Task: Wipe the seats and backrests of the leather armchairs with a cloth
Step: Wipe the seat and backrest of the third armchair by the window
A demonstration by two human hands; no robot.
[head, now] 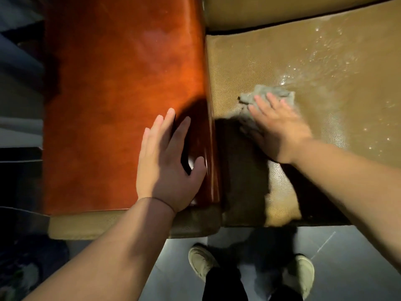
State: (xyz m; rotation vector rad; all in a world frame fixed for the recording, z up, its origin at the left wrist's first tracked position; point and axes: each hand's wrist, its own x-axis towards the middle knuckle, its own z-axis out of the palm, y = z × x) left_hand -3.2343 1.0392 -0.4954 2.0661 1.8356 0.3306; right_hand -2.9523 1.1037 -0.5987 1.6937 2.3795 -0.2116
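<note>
Cloth [263, 98]: grey, crumpled, on the seat [325, 83] near its left edge, by the armrest [121, 94].
Right hand [280, 129]: fingers straight, pressing the cloth flat (blurred).
Left hand [167, 161]: flat, released, resting on the armrest's right edge.
Seat: tan leather, wet streaks toward the right.

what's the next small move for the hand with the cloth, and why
Probably sweep the right hand and the grey cloth under it away from the wooden armrest, across the tan leather seat. Wet streaks and droplets glisten on that far side, while the left hand rests flat on the armrest.
</note>
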